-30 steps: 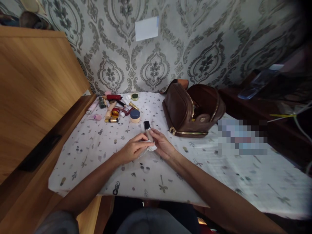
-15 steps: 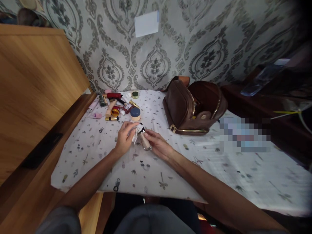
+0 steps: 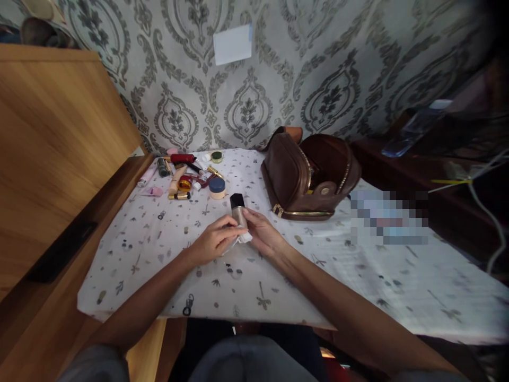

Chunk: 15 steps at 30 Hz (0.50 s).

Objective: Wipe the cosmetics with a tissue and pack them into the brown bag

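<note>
At frame centre, the left hand (image 3: 214,243) and right hand (image 3: 263,236) close together around a beige bottle (image 3: 239,213) and a white wipe (image 3: 242,239) over the printed tablecloth (image 3: 159,265). The bottle stands nearly upright, black cap up (no label readable). Beyond lie scattered cosmetics (image 3: 186,178), upper left, and an open brown bag (image 3: 310,178).
</note>
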Motion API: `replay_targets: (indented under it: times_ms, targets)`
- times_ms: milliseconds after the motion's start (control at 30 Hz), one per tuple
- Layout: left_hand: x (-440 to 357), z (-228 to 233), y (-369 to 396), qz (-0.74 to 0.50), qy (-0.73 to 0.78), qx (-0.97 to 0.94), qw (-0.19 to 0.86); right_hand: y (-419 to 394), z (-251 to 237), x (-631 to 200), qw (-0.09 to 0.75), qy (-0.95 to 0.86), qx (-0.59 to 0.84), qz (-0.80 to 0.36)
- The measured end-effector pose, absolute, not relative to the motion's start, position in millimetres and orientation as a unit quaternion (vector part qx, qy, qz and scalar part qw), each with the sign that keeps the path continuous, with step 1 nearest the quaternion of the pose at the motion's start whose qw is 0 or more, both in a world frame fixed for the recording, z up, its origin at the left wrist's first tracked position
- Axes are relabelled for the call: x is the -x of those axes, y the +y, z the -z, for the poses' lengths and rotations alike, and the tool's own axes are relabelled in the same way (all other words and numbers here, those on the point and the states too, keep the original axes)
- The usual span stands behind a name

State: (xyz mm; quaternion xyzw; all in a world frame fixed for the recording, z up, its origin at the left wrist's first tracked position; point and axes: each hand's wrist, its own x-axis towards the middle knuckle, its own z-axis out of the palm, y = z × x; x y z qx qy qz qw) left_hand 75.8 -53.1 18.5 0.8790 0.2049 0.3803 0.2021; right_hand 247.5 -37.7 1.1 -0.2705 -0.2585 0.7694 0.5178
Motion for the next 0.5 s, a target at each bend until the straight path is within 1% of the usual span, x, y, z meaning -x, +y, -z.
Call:
replay_targets:
  times_ms: [200,333,500]
  targets:
    - [-75.8,-18.4,-54.3,-0.372,0.194,-0.883,0.212,-37.8,-1.2,-246.4,0.519,-0.245,0.257,-0.778]
    - [-74.1,-13.7,-50.8,-0.390,0.223,-0.875,0.179,-40.5,-0.8,-243.5,0.518,-0.246,0.252,-0.779]
    - [-68.4,-15.9,-45.4,-0.465,0.315,-0.819,0.116,-43.5,1.3,-240.6,0.507,-0.221,0.257,-0.792]
